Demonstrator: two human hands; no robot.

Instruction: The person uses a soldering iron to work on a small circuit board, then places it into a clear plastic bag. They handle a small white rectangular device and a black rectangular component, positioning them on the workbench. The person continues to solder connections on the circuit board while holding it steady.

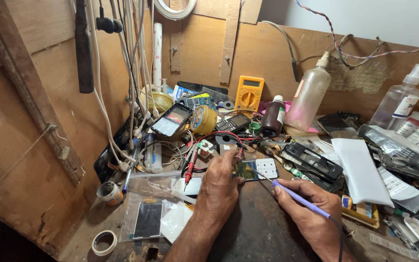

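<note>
Both of my forearms come up from the bottom edge onto the dark workbench (253, 233). My right hand (311, 213) is clenched around a purple-handled soldering iron (300, 199), pinched like a pen, its thin metal tip reaching up and left to the opened phone (255, 170). Its black cord trails back past my wrist. My left hand (219, 187) presses down on the left end of that phone, fingers bent over its edge and pinning it flat; it grasps nothing else.

I place everything else from the phone, which lies at the middle of the bench with a green board and a pale keypad showing. Just left of it, beside my left hand, red-tipped meter probes (190, 170) lie among red and black leads. Beyond the phone, against the plywood back wall, stands a yellow multimeter (249, 93), with a small dark brown bottle (272, 119) to its right and a cloudy plastic squeeze bottle (309, 97) further right. Right of the phone lie black phone shells (316, 162) and a white folded packet (360, 170). Well left and nearer me sit a bare screen panel (148, 219) and a roll of tape (104, 242).
</note>
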